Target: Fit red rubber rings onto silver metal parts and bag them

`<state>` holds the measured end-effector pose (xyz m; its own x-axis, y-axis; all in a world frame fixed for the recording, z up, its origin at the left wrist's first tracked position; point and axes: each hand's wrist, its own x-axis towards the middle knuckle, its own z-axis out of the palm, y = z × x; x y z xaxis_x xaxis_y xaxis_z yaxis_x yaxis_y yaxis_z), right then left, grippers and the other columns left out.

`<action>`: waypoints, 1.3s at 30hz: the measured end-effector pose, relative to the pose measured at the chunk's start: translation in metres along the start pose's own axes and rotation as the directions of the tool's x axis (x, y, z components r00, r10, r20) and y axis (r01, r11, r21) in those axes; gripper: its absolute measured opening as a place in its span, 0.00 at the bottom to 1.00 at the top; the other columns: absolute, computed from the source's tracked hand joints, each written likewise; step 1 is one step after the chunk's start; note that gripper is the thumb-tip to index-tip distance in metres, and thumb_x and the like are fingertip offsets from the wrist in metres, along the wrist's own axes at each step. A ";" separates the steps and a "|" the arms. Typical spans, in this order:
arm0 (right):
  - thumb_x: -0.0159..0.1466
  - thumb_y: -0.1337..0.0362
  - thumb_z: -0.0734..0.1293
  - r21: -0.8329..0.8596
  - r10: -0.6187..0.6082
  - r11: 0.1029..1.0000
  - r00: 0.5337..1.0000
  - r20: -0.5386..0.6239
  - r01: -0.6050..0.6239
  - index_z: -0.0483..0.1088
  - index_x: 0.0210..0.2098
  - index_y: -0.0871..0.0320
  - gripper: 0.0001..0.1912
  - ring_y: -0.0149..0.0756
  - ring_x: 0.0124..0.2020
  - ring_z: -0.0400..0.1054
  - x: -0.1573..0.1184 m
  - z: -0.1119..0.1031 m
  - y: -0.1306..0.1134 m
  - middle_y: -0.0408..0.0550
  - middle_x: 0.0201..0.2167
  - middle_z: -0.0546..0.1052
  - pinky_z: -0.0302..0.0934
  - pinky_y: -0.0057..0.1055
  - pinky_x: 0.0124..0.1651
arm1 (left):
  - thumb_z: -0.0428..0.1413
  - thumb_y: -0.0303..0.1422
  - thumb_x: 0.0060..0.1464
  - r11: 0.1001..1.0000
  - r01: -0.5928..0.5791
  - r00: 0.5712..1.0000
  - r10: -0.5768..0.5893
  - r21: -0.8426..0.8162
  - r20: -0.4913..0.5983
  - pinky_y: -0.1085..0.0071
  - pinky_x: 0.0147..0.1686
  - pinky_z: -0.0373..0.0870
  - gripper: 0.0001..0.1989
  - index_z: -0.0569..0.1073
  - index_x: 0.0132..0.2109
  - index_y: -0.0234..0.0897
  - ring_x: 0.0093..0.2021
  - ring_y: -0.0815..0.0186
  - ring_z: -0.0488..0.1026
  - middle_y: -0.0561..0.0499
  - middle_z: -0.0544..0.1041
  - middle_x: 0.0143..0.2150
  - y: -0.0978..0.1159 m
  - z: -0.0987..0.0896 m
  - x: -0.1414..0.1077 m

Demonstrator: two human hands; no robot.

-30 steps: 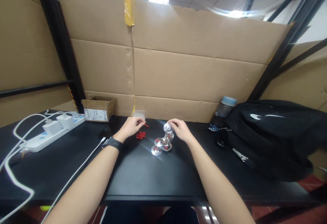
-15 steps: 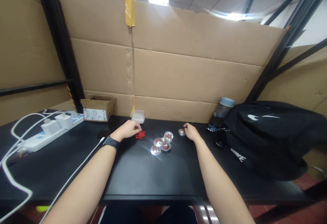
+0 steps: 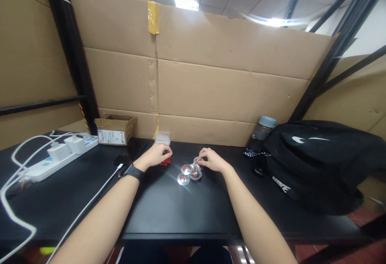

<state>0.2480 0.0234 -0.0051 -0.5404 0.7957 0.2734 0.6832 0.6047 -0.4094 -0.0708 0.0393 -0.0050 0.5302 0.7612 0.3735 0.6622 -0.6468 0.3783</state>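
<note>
Head camera view shows the right hand (image 3: 212, 160), fingers narrowly spaced, its grip unclear, at the rim of the farthest of several shiny discs (image 3: 183, 179) clustered on the table (image 3: 181, 211), perhaps for easy lifting, the left hand (image 3: 155, 155) pinched closed, contents hidden, above red ties (image 3: 166, 162).

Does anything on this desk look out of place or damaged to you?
No spill is visible. The shiny discs overlap unevenly by the right hand, and white cables loop loosely around the power strip, which looks untidy.
</note>
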 end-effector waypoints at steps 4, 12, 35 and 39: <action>0.60 0.65 0.74 -0.041 0.035 0.999 0.999 0.010 -0.035 0.80 0.34 0.54 0.02 0.39 0.43 0.70 -0.002 -0.004 0.004 0.47 0.38 0.78 0.60 0.36 0.50 | 0.54 0.38 0.60 0.996 -0.066 0.998 0.066 -0.053 0.012 0.72 0.35 0.66 0.12 0.81 0.39 0.38 0.32 0.64 0.75 0.48 0.80 0.34 0.023 0.010 0.003; 0.64 0.63 0.68 0.314 0.064 0.949 0.986 -0.154 -0.013 0.73 0.35 0.59 0.05 0.34 0.35 0.71 0.005 0.007 -0.009 0.47 0.36 0.77 0.64 0.30 0.38 | 0.53 0.36 0.63 0.973 -0.112 0.994 0.107 -0.201 -0.038 0.71 0.40 0.69 0.12 0.80 0.44 0.40 0.38 0.64 0.77 0.48 0.82 0.41 0.056 0.026 0.005; 0.58 0.54 0.73 0.690 0.166 0.724 0.968 -0.188 0.009 0.69 0.41 0.55 0.17 0.35 0.34 0.75 0.010 0.017 -0.055 0.48 0.46 0.77 0.68 0.31 0.35 | 0.60 0.31 0.50 0.936 0.035 0.975 -0.109 -0.351 -0.193 0.72 0.35 0.71 0.05 0.80 0.33 0.36 0.32 0.65 0.77 0.51 0.82 0.31 0.047 0.011 0.007; 0.58 0.61 0.73 0.229 0.171 0.968 0.937 -0.305 -0.102 0.71 0.40 0.53 0.12 0.37 0.37 0.74 0.005 0.001 -0.019 0.45 0.39 0.79 0.66 0.34 0.42 | 0.58 0.31 0.49 0.973 0.151 0.970 -0.180 -0.172 -0.166 0.72 0.36 0.71 0.05 0.80 0.32 0.37 0.32 0.63 0.79 0.51 0.82 0.31 0.006 -0.005 0.000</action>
<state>0.2314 0.0155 0.0031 -0.2397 0.8594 0.4516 0.6042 0.4961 -0.6235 -0.0695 0.0357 0.0013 0.3069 0.8467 0.4347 0.6340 -0.5225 0.5702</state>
